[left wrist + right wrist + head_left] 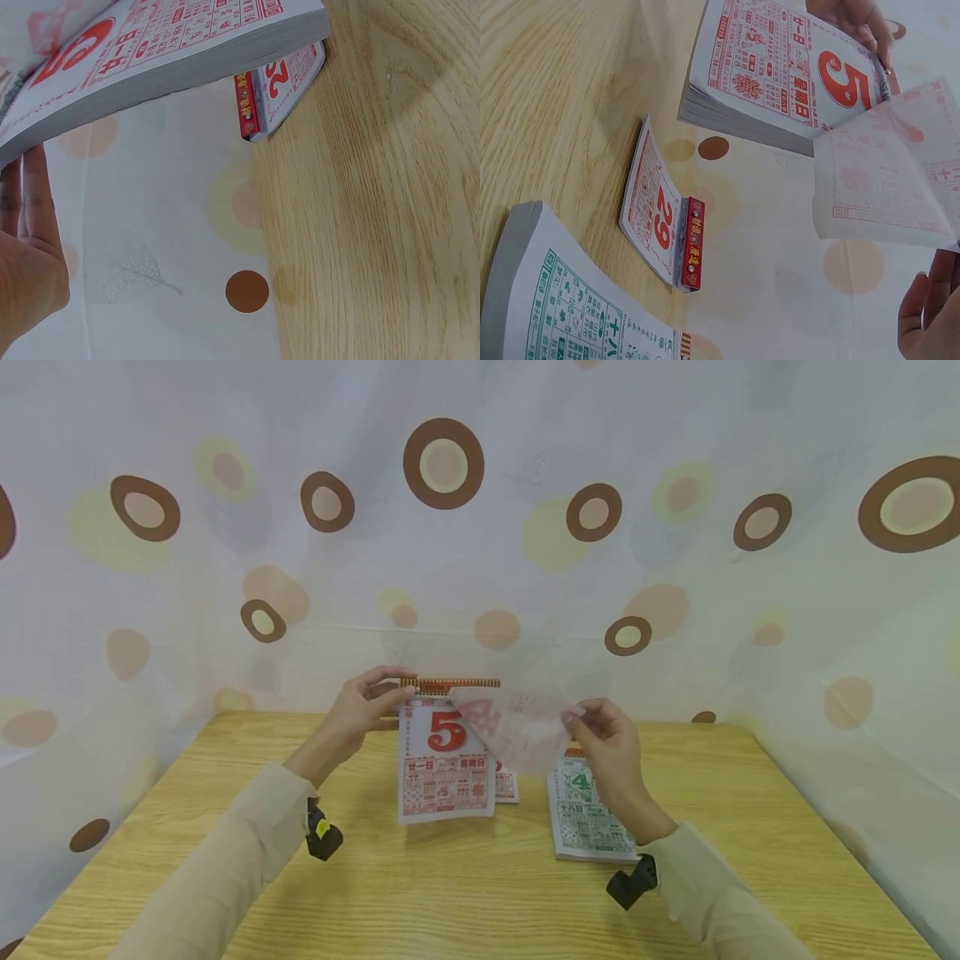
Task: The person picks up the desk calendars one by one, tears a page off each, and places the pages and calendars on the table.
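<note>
Calendar (pixel 446 785) is gripped at its top by the left hand (pixel 362 706); right hand (pixel 613 743) pinches its lifted page (pixel 525 727).

there are two rectangular red-printed white paper calendars (pixel 446 768) (pixel 652 210), one rectangular green-printed white paper calendar (pixel 585 818), one thin translucent sheet (pixel 528 731), two bare hands (pixel 363 706) (pixel 611 747), two beige fabric sleeves (pixel 225 852) (pixel 723 889), two black wrist cameras (pixel 324 837) (pixel 632 882), one yellowish wood-grain table (pixel 450 893).

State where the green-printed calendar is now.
In the head view, the green-printed calendar lies on the table, right of the red 5 calendar, partly behind the right grip.
</note>
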`<action>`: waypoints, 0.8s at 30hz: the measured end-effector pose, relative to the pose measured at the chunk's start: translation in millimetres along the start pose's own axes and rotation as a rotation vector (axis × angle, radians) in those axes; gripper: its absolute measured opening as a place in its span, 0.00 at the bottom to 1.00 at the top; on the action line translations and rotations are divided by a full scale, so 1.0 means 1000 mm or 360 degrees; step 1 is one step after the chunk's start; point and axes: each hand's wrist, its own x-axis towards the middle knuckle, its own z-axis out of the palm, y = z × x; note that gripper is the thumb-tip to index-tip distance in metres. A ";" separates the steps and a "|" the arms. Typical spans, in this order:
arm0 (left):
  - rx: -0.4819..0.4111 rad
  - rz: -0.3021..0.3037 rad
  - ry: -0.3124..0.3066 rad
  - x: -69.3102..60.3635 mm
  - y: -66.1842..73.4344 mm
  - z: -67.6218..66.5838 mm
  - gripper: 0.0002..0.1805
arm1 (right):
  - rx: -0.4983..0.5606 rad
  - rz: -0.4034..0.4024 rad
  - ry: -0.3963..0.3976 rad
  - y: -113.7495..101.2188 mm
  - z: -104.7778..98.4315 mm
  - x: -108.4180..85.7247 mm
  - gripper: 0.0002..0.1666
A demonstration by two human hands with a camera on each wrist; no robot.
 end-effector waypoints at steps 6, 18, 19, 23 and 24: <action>0.0003 -0.0007 -0.0005 -0.001 0.000 0.001 0.17 | -0.0014 0.0039 -0.0010 0.000 -0.001 0.000 0.10; -0.0011 -0.0014 -0.0003 -0.001 0.002 0.003 0.16 | 0.0079 0.0099 -0.0020 -0.002 -0.001 0.002 0.07; -0.0009 -0.0014 -0.0006 -0.001 0.002 0.003 0.16 | 0.0082 0.0104 -0.0019 -0.002 -0.001 0.002 0.05; -0.0011 -0.0024 -0.0009 -0.002 0.002 0.003 0.17 | 0.0068 0.0119 -0.0005 -0.001 0.000 0.001 0.04; -0.0014 -0.0026 -0.0008 -0.002 0.002 0.003 0.16 | 0.0067 0.0121 0.0001 -0.001 0.001 0.001 0.04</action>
